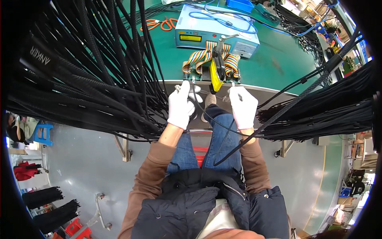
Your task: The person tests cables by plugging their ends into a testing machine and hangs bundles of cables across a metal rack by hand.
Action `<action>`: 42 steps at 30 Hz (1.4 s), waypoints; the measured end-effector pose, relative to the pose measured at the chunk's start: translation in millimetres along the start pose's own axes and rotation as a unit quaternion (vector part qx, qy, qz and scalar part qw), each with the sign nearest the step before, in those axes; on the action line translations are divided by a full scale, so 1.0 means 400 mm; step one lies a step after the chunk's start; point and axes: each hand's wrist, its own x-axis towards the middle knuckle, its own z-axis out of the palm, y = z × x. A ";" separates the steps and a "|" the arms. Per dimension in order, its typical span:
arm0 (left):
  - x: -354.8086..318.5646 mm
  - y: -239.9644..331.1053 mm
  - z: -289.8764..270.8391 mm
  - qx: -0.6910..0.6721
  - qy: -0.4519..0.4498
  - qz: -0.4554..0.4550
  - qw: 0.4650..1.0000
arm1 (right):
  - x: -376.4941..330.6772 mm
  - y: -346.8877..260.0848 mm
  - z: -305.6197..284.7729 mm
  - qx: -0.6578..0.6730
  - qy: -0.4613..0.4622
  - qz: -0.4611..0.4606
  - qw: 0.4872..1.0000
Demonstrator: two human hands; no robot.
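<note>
My left hand [182, 105], in a white glove, is at the bench's front edge with its fingers bent together. A thin black cable [197, 104] passes by its fingers, with a light plug end near the small green circuit board [197, 78]. My right hand [243, 106], also gloved, pinches a small light-coloured cable plug [233, 84] at the board's right side. The cable hangs in a loop over my lap. Between my hands stands a clamp with a yellow-and-black handle [217, 73]. Rainbow ribbon cables [197, 57] run from the board to a light-blue tester [217, 28].
Thick bundles of black braided cables hang at the left [79, 79] and right [318, 107]. On the green bench [274, 65] lie orange-handled scissors [159, 24] behind the left bundle. A blue cable [227, 20] rests on the tester. A blue bin [240, 4] stands behind it.
</note>
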 end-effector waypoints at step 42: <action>-0.161 -0.004 0.089 -0.008 -0.223 0.063 0.973 | 0.386 -0.560 -0.792 -0.393 0.398 -0.462 0.688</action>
